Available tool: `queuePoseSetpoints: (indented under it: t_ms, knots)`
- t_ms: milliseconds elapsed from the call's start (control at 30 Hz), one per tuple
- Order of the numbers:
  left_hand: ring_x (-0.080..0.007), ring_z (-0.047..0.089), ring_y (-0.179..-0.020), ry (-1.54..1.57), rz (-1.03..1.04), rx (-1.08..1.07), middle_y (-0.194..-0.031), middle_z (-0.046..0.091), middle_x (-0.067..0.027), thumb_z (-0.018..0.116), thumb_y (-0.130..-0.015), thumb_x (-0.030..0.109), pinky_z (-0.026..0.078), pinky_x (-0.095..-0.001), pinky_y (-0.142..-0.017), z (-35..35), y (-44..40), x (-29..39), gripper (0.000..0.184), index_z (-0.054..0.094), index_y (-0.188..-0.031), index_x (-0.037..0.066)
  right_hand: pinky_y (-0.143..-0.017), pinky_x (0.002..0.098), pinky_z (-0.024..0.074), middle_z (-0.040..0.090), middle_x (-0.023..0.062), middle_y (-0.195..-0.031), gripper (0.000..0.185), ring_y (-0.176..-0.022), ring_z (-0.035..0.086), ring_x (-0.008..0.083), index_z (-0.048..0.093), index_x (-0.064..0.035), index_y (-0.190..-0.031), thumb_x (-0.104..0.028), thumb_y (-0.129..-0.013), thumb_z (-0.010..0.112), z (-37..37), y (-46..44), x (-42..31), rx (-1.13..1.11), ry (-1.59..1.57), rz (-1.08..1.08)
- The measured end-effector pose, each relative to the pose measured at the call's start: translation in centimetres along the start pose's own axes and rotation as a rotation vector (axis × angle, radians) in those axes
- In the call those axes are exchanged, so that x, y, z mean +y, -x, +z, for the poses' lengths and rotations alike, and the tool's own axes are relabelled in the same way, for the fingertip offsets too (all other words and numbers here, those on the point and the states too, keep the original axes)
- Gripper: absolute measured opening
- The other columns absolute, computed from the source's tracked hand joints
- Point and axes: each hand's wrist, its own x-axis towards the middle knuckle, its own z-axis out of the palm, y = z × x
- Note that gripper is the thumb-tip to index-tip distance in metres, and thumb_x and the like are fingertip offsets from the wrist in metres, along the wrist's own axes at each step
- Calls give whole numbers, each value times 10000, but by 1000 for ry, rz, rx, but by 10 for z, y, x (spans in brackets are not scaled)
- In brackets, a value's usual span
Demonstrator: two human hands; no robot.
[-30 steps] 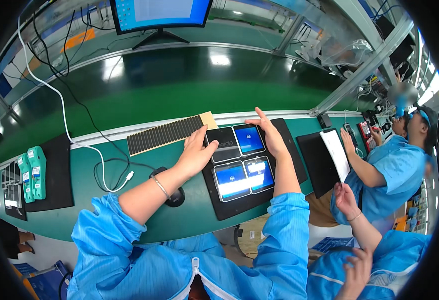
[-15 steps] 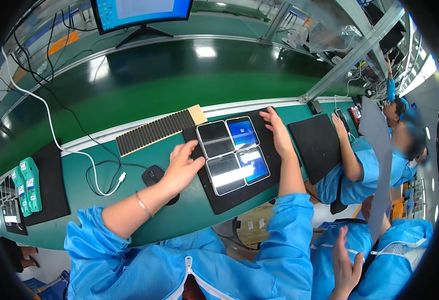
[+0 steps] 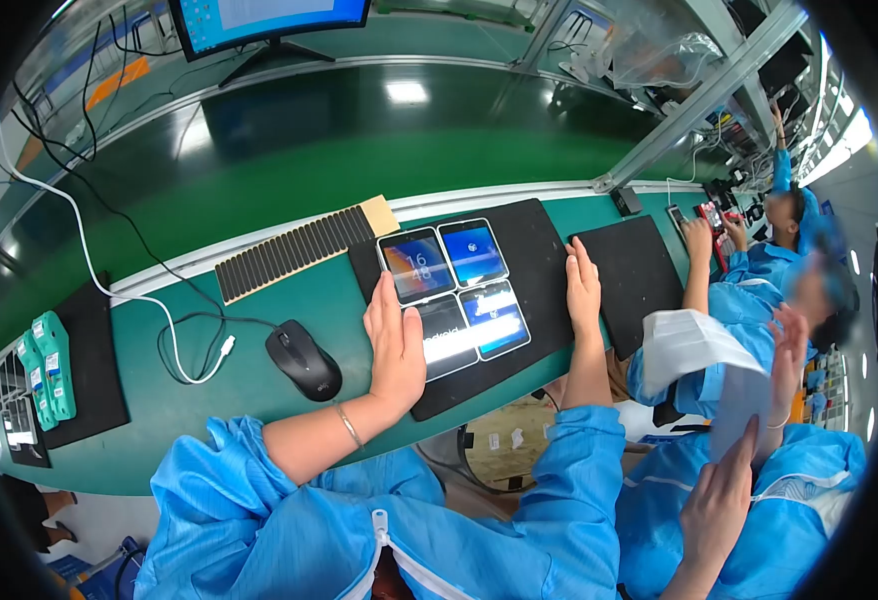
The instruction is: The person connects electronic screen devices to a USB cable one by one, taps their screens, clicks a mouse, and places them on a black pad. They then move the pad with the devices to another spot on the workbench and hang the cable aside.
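Four phones lie in a two-by-two block on a black mat [image 3: 549,240]. The top left phone [image 3: 417,265] shows a lock screen with a clock, and the top right one [image 3: 473,252] a blue screen. The bottom right phone [image 3: 496,319] is blue with glare; "android" shows on the bottom left one [image 3: 446,335]. My left hand [image 3: 397,345] rests at the block's left edge, over part of the bottom left phone, fingers extended and holding nothing. My right hand [image 3: 583,290] is at the mat's right edge, fingers extended and empty, apart from the phones.
A mouse [image 3: 304,360] and a white cable [image 3: 187,375] lie left of my left hand. Behind are a strip of black pads [image 3: 294,252] and a monitor [image 3: 269,22]. Green holders [image 3: 54,368] sit far left. At right, a co-worker's hands [image 3: 716,510] hold white paper [image 3: 704,350].
My left hand has moved in against the phones. The top left screen changed from dark to a lock screen; "android" now shows at bottom left. The co-worker's paper has shifted, and the view has turned.
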Motion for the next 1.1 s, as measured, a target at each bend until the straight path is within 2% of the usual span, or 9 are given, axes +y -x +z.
queuePoseSetpoints:
  t_ms: [367, 467, 567, 700, 767, 900, 1000, 1067, 1100]
  knots:
    - [-394, 174, -1340, 48, -38, 100, -1494, 148, -233, 351, -977, 201, 164, -446, -1111, 58, -11, 18, 523, 218, -1430, -24, -981, 312, 373, 597, 97, -1226, 391, -1106, 501, 226, 471, -61, -1349, -177, -976, 451, 2, -1, 9, 14, -7, -3]
    - [-348, 217, -1337, 28, -31, 140, -1460, 234, -214, 356, -979, 194, 169, -403, -1110, 69, -13, 20, 500, 255, -1434, 13, -987, 309, 371, 591, 94, -1239, 394, -1133, 498, 223, 469, -64, -1352, -179, -976, 454, 1, 2, 7, 21, -75, 13]
    - [-395, 225, -1325, 69, -28, 30, -1434, 249, -245, 382, -957, 192, 184, -444, -1104, 44, -22, 12, 521, 251, -1411, -28, -1019, 331, 342, 559, 107, -1292, 390, -1152, 497, 244, 478, -36, -1337, -178, -975, 463, 2, -5, 11, -21, -56, -192]
    - [-367, 286, -1300, 26, -87, 78, -1406, 306, -235, 359, -969, 241, 216, -414, -1100, 19, -45, -1, 540, 229, -1423, -22, -1082, 330, 277, 452, 128, -1408, 497, -1317, 378, 232, 318, -30, -1437, -260, -1006, 408, 11, -24, -32, -349, -582, -6]
    - [-349, 298, -1297, 77, -89, 20, -1402, 328, -226, 356, -977, 258, 229, -397, -1096, 15, -50, -3, 553, 213, -1436, -14, -1067, 335, 277, 391, 103, -1458, 617, -1335, 349, 211, 211, -57, -1483, -404, -995, 363, 23, -39, -46, -457, -555, 29]
    - [-329, 320, -1284, 24, 23, -78, -1396, 365, -193, 382, -975, 246, 249, -392, -1086, 14, -50, -6, 557, 214, -1444, -4, -1127, 347, 171, 271, 92, -1524, 634, -1400, 235, 239, 121, -131, -1509, -438, -996, 334, 43, -60, -64, -619, -460, -6]
    - [-337, 325, -1280, 8, 52, -65, -1392, 371, -195, 394, -971, 246, 255, -397, -1086, 16, -49, -7, 558, 226, -1441, -4, -1134, 349, 161, 248, 51, -1538, 535, -1387, 231, 246, 328, -129, -1456, -408, -1000, 324, 46, -64, -66, -643, -274, 51]
    - [-343, 336, -1272, -24, 70, -60, -1387, 376, -200, 399, -967, 246, 262, -401, -1084, 16, -48, -6, 559, 231, -1441, 0, -1131, 349, 168, 248, 19, -1539, 450, -1349, 247, 246, 560, -107, -1275, -369, -998, 322, 48, -69, -59, -594, -171, -37]
    - [-343, 336, -1272, -21, 68, -62, -1387, 376, -200, 399, -967, 246, 262, -401, -1084, 16, -47, -5, 559, 231, -1441, 0, -1131, 349, 168, 248, 19, -1539, 450, -1349, 247, 246, 560, -107, -1275, -369, -998, 322, 47, -67, -59, -594, -168, -35]
